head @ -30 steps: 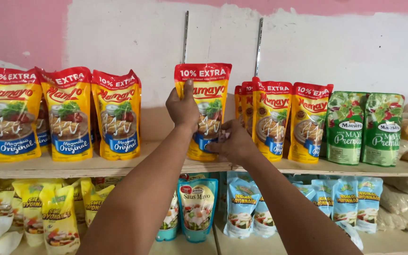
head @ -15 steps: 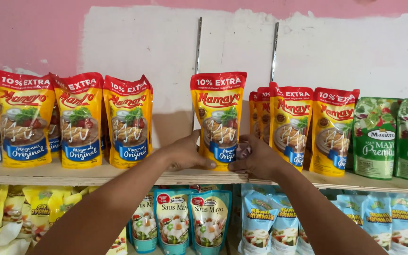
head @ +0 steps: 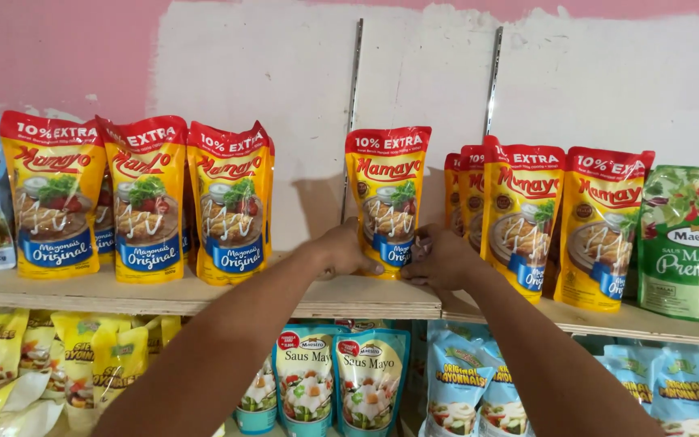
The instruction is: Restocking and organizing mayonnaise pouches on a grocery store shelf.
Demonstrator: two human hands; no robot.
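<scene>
On the upper wooden shelf (head: 204,295), a yellow pouch (head: 387,198) with a red top band stands upright by itself, close to the shelf's front edge. Both hands grasp it at its base: the left hand (head: 348,252) wraps the lower left corner, and the right hand (head: 440,259) closes on the lower right corner, fingers curled against the glossy plastic. The pouch is a soft, flat-bottomed bag, shiny, narrowing to a sealed top.

To its left there is an open gap of bare shelf, then a row of three yellow pouches (head: 143,202) of the same kind, standing side by side and touching. To its right, just beside the right hand, another group of yellow pouches (head: 552,222) stands packed together on a slightly lower board, and past them a green pouch (head: 681,243).

Behind the held pouch, two metal rails (head: 353,113) run up a rough, patchy white and pink wall (head: 260,73).

Below, the lower shelf holds light blue pouches (head: 341,376) under the hands, pale yellow pouches (head: 58,356) slumped at the left, and more blue ones at the right. The shelf board is plain raw plywood with a layered edge.
</scene>
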